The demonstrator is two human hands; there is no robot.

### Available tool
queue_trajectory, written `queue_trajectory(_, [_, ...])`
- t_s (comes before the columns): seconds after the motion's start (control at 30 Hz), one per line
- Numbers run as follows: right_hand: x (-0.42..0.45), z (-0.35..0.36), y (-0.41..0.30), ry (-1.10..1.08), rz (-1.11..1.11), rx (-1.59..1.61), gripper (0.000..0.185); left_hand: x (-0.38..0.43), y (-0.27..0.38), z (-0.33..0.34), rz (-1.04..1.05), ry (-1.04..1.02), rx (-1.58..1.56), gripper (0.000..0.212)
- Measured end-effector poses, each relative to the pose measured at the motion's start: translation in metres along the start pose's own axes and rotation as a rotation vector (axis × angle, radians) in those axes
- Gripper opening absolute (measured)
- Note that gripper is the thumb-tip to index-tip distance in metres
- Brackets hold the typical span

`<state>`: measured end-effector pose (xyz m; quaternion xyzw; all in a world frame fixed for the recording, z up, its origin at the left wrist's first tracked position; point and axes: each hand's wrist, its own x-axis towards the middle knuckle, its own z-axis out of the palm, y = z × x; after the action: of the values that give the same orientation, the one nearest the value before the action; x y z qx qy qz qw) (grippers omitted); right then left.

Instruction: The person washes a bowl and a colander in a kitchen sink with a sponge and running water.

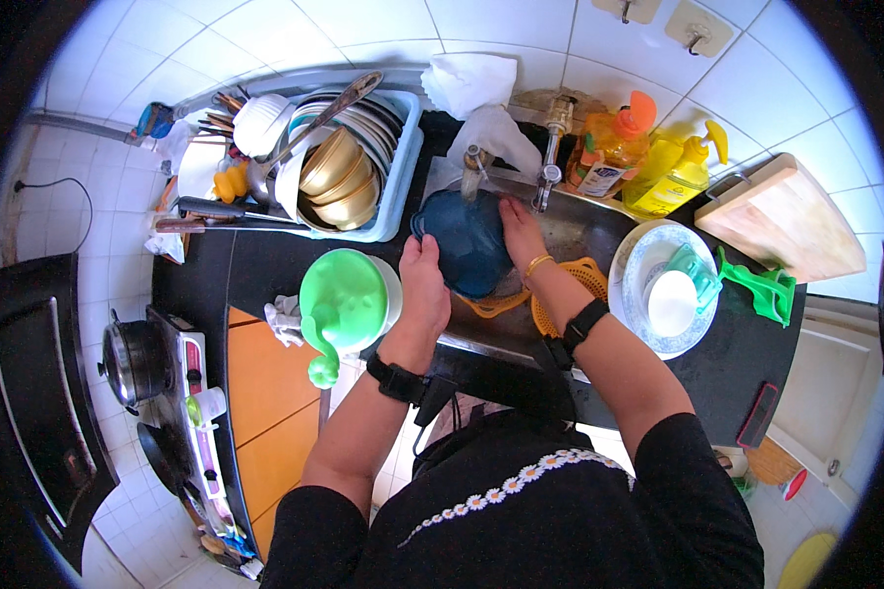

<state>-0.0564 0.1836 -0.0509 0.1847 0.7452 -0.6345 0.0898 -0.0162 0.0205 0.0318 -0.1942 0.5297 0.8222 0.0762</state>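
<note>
Both hands hold a dark blue bowl point(465, 239) over the steel sink point(597, 221), right below a faucet point(474, 166). My left hand point(425, 294) grips its left side near a small handle, with the thumb along the rim. On the bowl's right edge lies my right hand point(521, 234); its fingertips are partly hidden behind the rim. Beneath them, orange plastic baskets point(586, 276) sit in the sink. A second metal faucet point(550, 158) stands to the right of the bowl.
A blue dish rack point(405, 177) with plates and golden bowls point(342, 180) stands left. Nearer is a green-lidded container point(345, 298). On the right are soap bottles point(608, 154), stacked bowls point(626, 294), a wooden cutting board point(784, 221), a green plastic peeler-like item point(759, 287) and a phone-like object point(757, 414).
</note>
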Motion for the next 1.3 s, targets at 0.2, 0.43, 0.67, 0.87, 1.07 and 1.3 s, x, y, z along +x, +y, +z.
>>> queue_trajectory(0.2, [-0.021, 0.008, -0.028, 0.016, -0.327, -0.025, 0.038, 0.0, 0.0, -0.01, 0.043, 0.077, 0.06, 0.028])
queue_trajectory(0.43, [-0.021, -0.001, -0.015, -0.159, -0.048, 0.32, 0.033, -0.001, 0.007, -0.022, 0.025, 0.062, 0.028, 0.029])
queue_trajectory(0.67, [-0.029, 0.008, -0.022, -0.093, -0.234, 0.244, 0.034, -0.014, 0.02, -0.008, 0.046, 0.1, 0.056, 0.031])
queue_trajectory(0.87, [-0.04, 0.001, -0.059, -0.096, 0.056, 0.295, 0.04, -0.018, 0.014, -0.01, 0.226, 0.049, 0.511, 0.032])
queue_trajectory(1.07, [-0.041, -0.001, -0.054, -0.029, -0.327, 0.078, 0.039, -0.021, 0.023, 0.007, 0.264, 0.022, 0.631, 0.028])
queue_trajectory(1.3, [-0.058, 0.018, -0.053, 0.198, -0.671, -0.349, 0.037, -0.001, 0.003, 0.001, 0.337, 0.062, 0.691, 0.025])
